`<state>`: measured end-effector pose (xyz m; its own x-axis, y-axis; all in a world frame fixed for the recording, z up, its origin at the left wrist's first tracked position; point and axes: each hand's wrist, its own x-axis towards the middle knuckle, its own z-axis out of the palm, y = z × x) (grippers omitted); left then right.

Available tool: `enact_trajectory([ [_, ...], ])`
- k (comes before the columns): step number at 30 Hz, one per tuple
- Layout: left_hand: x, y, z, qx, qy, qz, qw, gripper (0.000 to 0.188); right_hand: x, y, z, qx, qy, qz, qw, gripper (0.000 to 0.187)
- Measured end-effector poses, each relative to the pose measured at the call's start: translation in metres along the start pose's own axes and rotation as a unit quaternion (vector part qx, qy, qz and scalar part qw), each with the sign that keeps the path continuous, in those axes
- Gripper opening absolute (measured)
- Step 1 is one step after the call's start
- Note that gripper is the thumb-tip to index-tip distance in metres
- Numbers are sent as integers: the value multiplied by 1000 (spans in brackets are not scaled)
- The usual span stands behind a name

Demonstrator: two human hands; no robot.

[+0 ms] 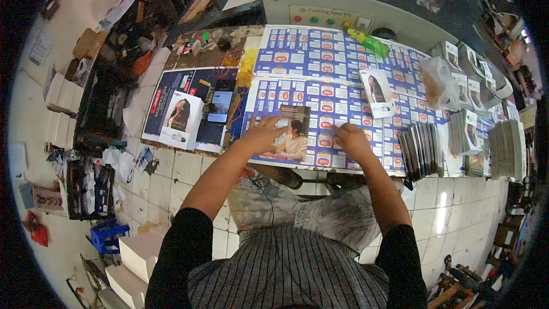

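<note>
My left hand (264,134) lies with its fingers stretched out over the left side of a flat printed carton (295,144), which shows a photo of a person in a light top. The carton rests on blue-and-white printed sheets (366,157) that cover the table. To the right, apart from the carton, my right hand (353,141) is above the sheets with its fingers curled together. Whether anything small is between those fingertips I cannot make out. A white printed box (376,94) with a photo lies just beyond my right hand.
At right stand a row of thin dark cartons (422,151), grey stacks (507,149) and a clear plastic bag (439,83). A green bottle (374,46) lies at the back before a grey machine (320,8). Left are a phone (220,106) and another white box (180,119).
</note>
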<state>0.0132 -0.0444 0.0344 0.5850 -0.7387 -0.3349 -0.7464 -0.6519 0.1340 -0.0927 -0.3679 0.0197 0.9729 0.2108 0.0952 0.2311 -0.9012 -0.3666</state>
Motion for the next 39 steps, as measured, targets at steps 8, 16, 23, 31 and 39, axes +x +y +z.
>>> enact_trajectory([
  [8, -11, -17, 38, -55, 68, 29, 996, 82, 41, -85, 74, 450, 136, 252, 846, 51],
  [16, -16, -19, 50, -74, 91, 17, 993, 82, 45, -96, 61, 357, 65, 259, 895, 33],
  [23, -28, -19, 38, -61, 102, -10, 993, 84, 72, 11, -58, -31, 412, 224, 882, 23],
  [31, -23, -16, 46, -53, 119, 0, 992, 84, 54, 86, -22, -118, 142, 280, 942, 93],
  [39, -19, -14, 42, -67, 110, -9, 992, 81, 55, 123, -60, -4, 43, 448, 893, 135],
])
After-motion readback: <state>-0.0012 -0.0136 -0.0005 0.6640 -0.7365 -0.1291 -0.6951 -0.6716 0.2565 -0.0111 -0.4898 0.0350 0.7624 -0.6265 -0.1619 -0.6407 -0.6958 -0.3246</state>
